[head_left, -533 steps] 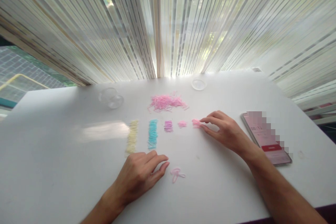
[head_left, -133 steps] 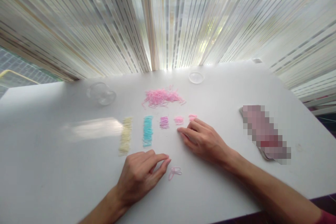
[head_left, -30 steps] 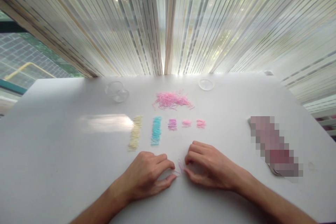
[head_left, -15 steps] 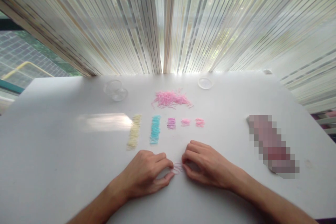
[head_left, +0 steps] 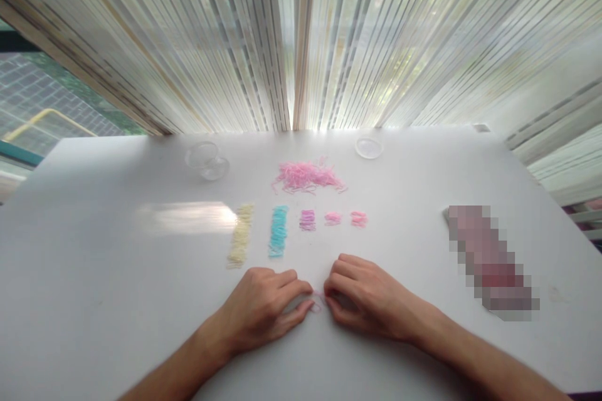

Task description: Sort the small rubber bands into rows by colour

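Covering white table: left hand, thumb and forefinger slightly apart; right hand, fingers curled, grip impossible to tell. Showing phone, writing blurred; pink heap; clear containers, clear dish, tabletop visible through both; yellow row, blue row, purple bundle, two pink bundles; pink bands between hands.

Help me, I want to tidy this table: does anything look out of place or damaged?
Only the pink pile looks untidy: its strands tangle and stray at the edges, behind the neater yellow strip and blue strip. I can make out no damage, though the strands are small.
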Motion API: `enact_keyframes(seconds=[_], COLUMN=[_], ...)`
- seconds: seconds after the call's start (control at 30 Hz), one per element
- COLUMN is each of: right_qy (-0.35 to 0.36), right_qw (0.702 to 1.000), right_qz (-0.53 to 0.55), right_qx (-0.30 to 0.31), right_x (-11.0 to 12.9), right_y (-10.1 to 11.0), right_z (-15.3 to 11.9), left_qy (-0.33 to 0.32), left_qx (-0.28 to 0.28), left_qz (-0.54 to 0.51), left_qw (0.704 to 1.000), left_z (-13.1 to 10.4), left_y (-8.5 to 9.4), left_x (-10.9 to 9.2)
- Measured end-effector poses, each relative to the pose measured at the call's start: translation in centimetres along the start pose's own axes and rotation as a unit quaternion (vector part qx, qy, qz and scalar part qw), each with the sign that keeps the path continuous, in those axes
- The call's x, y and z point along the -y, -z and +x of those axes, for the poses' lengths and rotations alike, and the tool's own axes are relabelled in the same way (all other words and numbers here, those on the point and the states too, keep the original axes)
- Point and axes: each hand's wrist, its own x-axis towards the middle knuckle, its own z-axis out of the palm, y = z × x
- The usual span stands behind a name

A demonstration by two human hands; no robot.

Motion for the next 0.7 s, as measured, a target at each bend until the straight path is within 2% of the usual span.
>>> enact_keyframes(seconds=[0.13, 0.27, 0.4, 0.5, 0.7], right_qy=[0.008, -0.018, -0.05, -0.06, -0.074], right_qw=[1.0, 0.999, 0.992, 0.985, 0.979], right_qz=[-0.005, 0.004, -0.044, -0.087, -0.149], right_qx=[-0.023, -0.038, -0.104, -0.137, -0.114], right_x=[-0.1, -1.4, -3.4, -4.4, -4.5], right_y=[0.0, 1.4, 2.8, 3.1, 2.4], right_z=[0.1, 0.0, -0.1, 0.2, 1.1], left_qy=[0.002, 0.006, 0.006, 0.004, 0.002], left_qx=[-0.006, -0.005, -0.005, -0.005, -0.001], left_qz=[-0.004, 0.0, 0.002, 0.001, -0.003], left_qw=[1.0, 1.0, 1.0, 1.0, 1.0], left_z=[0.0, 0.0, 0.0, -0.1, -0.2], left_y=[0.0, 0.1, 0.1, 0.0, -0.2], left_x=[0.0, 0.1, 0.0, 0.0, 0.1])
